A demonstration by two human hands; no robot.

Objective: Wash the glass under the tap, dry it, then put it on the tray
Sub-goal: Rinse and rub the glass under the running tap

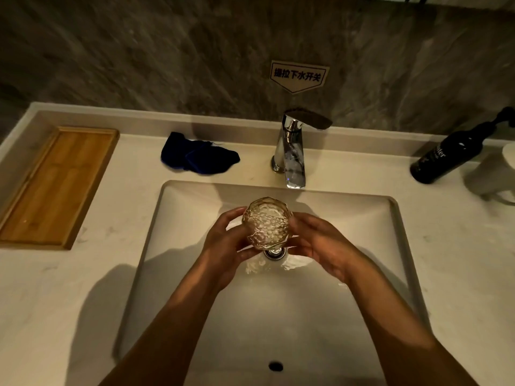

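Observation:
A textured amber glass (267, 222) is held over the white sink basin (348, 218), just above the drain. My left hand (227, 242) grips its left side and my right hand (320, 240) cups its right side. The glass's mouth faces up toward me. The chrome tap (291, 151) stands behind the basin; no water stream shows from its spout. A dark blue cloth (199, 157) lies crumpled on the counter left of the tap. The wooden tray (55, 185) sits bare at the far left of the counter.
A black pump bottle (448, 154) and a white cup (498, 174) stand on the counter at the right. A sign (298, 76) is stuck on the stone wall above the tap. An overflow hole (276, 366) shows in the basin's near wall.

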